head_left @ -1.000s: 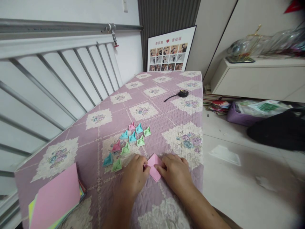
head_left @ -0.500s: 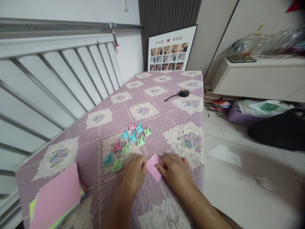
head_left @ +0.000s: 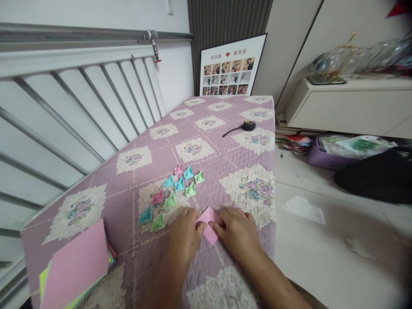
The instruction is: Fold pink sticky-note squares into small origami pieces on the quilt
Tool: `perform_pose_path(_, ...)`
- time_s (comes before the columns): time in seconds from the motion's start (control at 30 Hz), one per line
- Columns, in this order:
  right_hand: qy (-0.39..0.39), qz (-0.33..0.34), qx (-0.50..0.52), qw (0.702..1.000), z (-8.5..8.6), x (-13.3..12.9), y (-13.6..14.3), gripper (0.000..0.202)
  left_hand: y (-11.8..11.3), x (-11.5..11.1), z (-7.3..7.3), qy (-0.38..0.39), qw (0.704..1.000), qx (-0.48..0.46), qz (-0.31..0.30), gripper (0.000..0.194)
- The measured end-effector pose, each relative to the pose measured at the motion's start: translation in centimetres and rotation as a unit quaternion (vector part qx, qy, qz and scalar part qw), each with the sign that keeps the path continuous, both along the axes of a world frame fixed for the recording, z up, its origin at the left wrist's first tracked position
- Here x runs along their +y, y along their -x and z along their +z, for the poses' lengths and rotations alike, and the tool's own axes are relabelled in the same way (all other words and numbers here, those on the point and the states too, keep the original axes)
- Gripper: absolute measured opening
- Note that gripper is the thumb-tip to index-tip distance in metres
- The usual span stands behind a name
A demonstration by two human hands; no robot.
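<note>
A folded pink sheet of origami paper (head_left: 210, 234) lies on the quilted tablecloth between my hands, its crease lines visible. My left hand (head_left: 186, 229) grips its left corner, the thumb on top of the paper. On the opposite side my right hand (head_left: 236, 227) holds the right edge, thumb pressed near the middle and fingers curled round. Just beyond my left hand stand several small folded paper pieces in rows, among them a blue one (head_left: 179, 184), a green one (head_left: 158, 222) and a pink one (head_left: 157, 196).
A stack of coloured paper (head_left: 77, 266), pink on top, lies at the table's near left. A black tape measure (head_left: 248, 125) rests farther back. White railing (head_left: 80, 107) borders the left side, and a photo board (head_left: 230, 64) stands behind. A purple bin (head_left: 328, 159) sits on the floor.
My left hand has shifted slightly right, and its thumb has come onto the pink paper's left part. My right hand and the paper stay nearly where they were.
</note>
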State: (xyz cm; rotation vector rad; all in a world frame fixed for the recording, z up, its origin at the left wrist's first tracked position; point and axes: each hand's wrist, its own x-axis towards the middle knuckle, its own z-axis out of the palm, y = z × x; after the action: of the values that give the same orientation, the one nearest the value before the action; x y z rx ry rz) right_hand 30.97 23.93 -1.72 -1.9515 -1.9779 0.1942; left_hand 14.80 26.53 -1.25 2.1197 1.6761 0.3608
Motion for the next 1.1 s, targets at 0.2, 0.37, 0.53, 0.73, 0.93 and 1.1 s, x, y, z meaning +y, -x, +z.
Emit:
perform_pose_path(0.2,-0.02,-0.015,0.023,0.999,-0.2,-0.2,-0.4,0.02,0.2,0.2,-0.1,0.021,1.0,0.003,0.008,0.007)
perform_pose_path(0.37,-0.014,-0.045,0.03,0.998,-0.2,-0.3,-1.3,0.021,0.7,0.6,-0.1,0.037,0.999,0.005,0.022,0.006)
perform_pose_path(0.53,0.004,-0.057,0.037,0.998,-0.1,-0.3,-2.2,0.019,0.9,0.5,0.3,0.021,1.0,0.007,0.003,0.007)
perform_pose_path(0.73,-0.002,-0.061,0.042,0.997,-0.2,-0.3,-2.4,0.018,-0.4,-0.3,0.8,-0.011,0.992,0.044,-0.117,0.021)
perform_pose_path(0.93,0.007,-0.054,0.05,0.997,0.0,-0.4,-2.4,0.017,-1.5,-1.0,1.2,0.013,0.984,0.022,-0.178,0.017)
perform_pose_path(1.1,0.002,-0.049,0.063,0.997,0.1,-0.3,-2.5,0.011,-1.0,-0.9,1.5,0.037,0.987,-0.003,-0.159,0.012)
